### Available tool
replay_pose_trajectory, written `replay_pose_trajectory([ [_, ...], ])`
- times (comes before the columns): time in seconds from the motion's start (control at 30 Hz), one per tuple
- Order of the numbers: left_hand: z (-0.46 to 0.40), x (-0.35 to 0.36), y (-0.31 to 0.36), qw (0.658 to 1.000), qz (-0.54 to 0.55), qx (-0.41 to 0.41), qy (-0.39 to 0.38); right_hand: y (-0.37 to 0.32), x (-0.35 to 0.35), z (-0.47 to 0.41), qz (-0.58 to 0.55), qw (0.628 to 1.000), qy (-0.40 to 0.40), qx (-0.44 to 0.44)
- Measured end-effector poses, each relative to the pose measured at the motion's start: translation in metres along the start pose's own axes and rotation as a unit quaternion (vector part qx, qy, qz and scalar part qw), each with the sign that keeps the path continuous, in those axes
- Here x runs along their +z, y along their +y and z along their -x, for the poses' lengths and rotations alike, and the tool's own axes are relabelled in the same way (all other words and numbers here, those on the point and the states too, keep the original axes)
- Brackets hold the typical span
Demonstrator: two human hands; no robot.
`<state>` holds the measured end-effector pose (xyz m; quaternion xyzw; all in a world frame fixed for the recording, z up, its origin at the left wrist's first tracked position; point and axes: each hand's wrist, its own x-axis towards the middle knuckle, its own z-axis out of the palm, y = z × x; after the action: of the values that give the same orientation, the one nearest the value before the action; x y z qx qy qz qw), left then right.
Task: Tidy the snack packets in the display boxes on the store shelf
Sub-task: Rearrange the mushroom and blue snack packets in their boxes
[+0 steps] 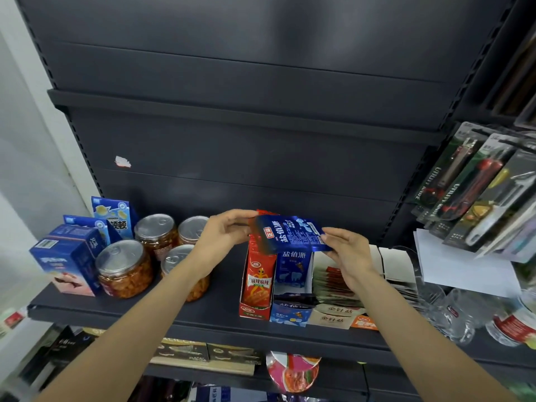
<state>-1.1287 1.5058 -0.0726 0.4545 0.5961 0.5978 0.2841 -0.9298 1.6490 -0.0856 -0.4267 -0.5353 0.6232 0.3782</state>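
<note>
Head view shows the left hand (223,229) and right hand (346,250) pinching opposite ends of a blue packet (290,235). It hangs above the red box (255,285) and blue box (290,311) on the shelf (203,311).

left hand (224,229): bare, no ring or watch | right hand (346,250): bare | forearms: bare, no sleeves in view

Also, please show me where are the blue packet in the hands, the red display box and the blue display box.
blue packet (290,233): head view, middle of its printed face.
red display box (254,311): head view, its low front wall.
blue display box (288,317): head view, its front wall.
</note>
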Motion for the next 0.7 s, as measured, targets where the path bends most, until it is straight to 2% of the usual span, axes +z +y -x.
replay_pose_trajectory([
  [0.07, -0.003, -0.001, 0.002, 0.999, -0.042, 0.026, 0.006, 0.001, 0.000, -0.002, 0.000, 1.000, 0.001, 0.015],
  [0.13, -0.008, -0.002, 0.001, 0.995, -0.082, 0.042, 0.044, 0.001, 0.001, -0.002, 0.006, 1.000, -0.011, 0.026],
  [0.23, -0.017, 0.001, 0.004, 0.975, -0.183, 0.085, 0.090, 0.000, 0.004, -0.002, -0.015, 0.997, -0.034, 0.069],
  [0.33, -0.023, 0.005, 0.007, 0.957, -0.250, 0.109, 0.103, 0.000, 0.005, -0.002, -0.059, 0.989, -0.055, 0.124],
  [0.43, -0.023, 0.010, 0.002, 0.950, -0.281, 0.105, 0.082, 0.007, 0.003, -0.006, 0.007, 0.989, -0.090, 0.115],
  [0.5, -0.021, 0.015, -0.006, 0.950, -0.287, 0.102, 0.066, 0.013, -0.001, -0.010, 0.120, 0.985, -0.092, 0.079],
  [0.53, -0.019, 0.018, -0.010, 0.950, -0.290, 0.096, 0.057, 0.017, -0.004, -0.014, 0.216, 0.972, -0.081, 0.037],
  [0.6, -0.015, 0.024, -0.019, 0.951, -0.297, 0.078, 0.048, 0.022, -0.012, -0.022, 0.418, 0.904, -0.054, -0.070],
  [0.7, -0.016, 0.031, -0.026, 0.945, -0.315, 0.074, 0.053, 0.032, -0.026, -0.033, 0.568, 0.809, -0.065, -0.140],
])
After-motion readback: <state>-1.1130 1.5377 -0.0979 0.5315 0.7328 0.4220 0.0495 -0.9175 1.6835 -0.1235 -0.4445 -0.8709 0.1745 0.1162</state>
